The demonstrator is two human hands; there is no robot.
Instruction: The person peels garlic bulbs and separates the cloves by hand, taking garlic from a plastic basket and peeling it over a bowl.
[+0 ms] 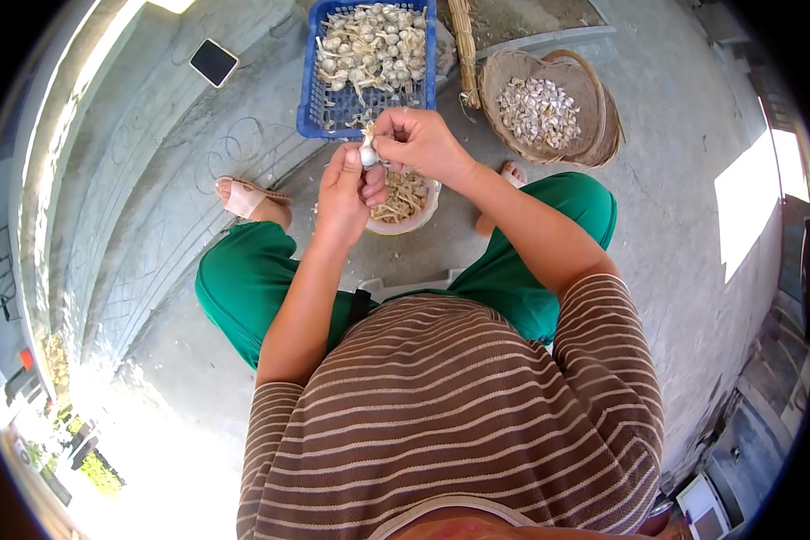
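Note:
A white garlic bulb [369, 156] with a pale dry stem is between my two hands, above the near edge of the blue crate. My left hand [344, 191] holds the bulb from the left, its fingers closed around it. On the right, my right hand [420, 144] pinches at the bulb's top and side; its fingertips touch the bulb. Just below the hands, a pale bowl [411, 223] holds dry stalks and scraps, partly covered by my hands. Ahead, the blue plastic crate [306, 99] holds many garlic bulbs [378, 45].
At the upper right a woven basket [607, 126] holds separated garlic cloves [538, 112]. A bundle of dry stalks [465, 49] lies between crate and basket. A dark-screened phone [213, 62] rests at the upper left. My green-trousered knees flank the bowl.

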